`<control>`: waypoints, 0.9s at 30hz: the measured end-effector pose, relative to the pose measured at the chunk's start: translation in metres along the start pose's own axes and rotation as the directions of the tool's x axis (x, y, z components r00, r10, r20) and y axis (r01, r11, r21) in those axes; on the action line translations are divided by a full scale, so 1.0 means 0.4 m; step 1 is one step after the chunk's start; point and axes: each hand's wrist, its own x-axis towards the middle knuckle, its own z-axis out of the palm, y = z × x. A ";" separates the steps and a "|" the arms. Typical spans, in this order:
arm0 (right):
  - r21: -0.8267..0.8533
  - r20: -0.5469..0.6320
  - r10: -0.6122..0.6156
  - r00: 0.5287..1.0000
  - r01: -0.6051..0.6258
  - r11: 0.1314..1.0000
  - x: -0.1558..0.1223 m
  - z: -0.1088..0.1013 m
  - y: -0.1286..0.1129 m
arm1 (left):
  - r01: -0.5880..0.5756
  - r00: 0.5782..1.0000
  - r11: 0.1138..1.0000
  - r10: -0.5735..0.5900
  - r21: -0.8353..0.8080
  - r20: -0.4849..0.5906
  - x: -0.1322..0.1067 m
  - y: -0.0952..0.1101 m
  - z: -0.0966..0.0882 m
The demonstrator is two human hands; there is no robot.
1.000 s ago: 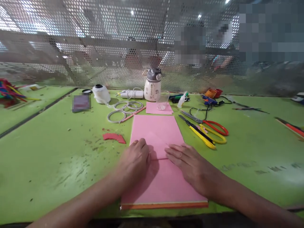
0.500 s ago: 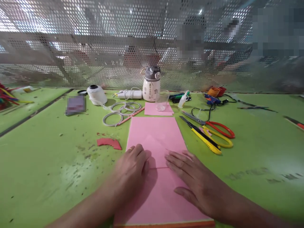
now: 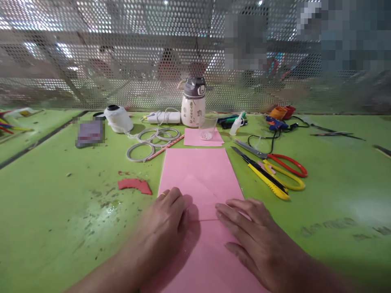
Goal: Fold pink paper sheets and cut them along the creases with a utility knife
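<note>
Two pink sheets lie in front of me: the upper pink sheet [image 3: 195, 165] meets the lower pink sheet [image 3: 210, 260] along a thin line running crosswise. At the left end of that line, my left hand [image 3: 165, 224] is closed, its fingers curled and bunched on the sheet's edge; a ring shows on one finger. The fingertips' exact grip is hidden. My right hand [image 3: 256, 236] rests on the right side with fingers stretched out over the line and thumb apart, holding nothing.
Scissors [image 3: 284, 162] and a yellow utility knife [image 3: 269, 181] lie to the right. Left are a red curved scrap [image 3: 134, 185], rings of tape [image 3: 140, 151] and a white thread cone [image 3: 118, 119]. Behind stand a bottle [image 3: 193, 103], a clear cup [image 3: 207, 128] and a small glue bottle [image 3: 236, 125].
The view has shifted slightly, so the lower sheet's near edge is out of frame. My right fingers have spread and bent a little more; my left hand stays on the sheet.
</note>
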 end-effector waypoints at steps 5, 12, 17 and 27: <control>-0.010 0.037 -0.010 0.999 0.010 1.000 -0.003 -0.001 0.002 | 0.022 1.000 1.000 -0.022 0.011 0.006 0.000 -0.002 0.003; -0.031 0.073 -0.017 0.997 0.019 0.999 -0.003 -0.001 0.010 | 0.012 0.999 1.000 -0.013 0.013 0.033 -0.020 -0.024 -0.022; -0.078 0.055 -0.067 0.996 0.072 0.994 0.007 0.001 0.011 | -0.425 0.905 0.902 0.425 0.074 0.007 -0.071 0.039 -0.043; -0.150 0.077 -0.105 0.991 0.115 0.982 0.005 0.002 0.008 | -0.306 0.951 0.919 0.307 0.248 0.034 -0.118 0.112 0.026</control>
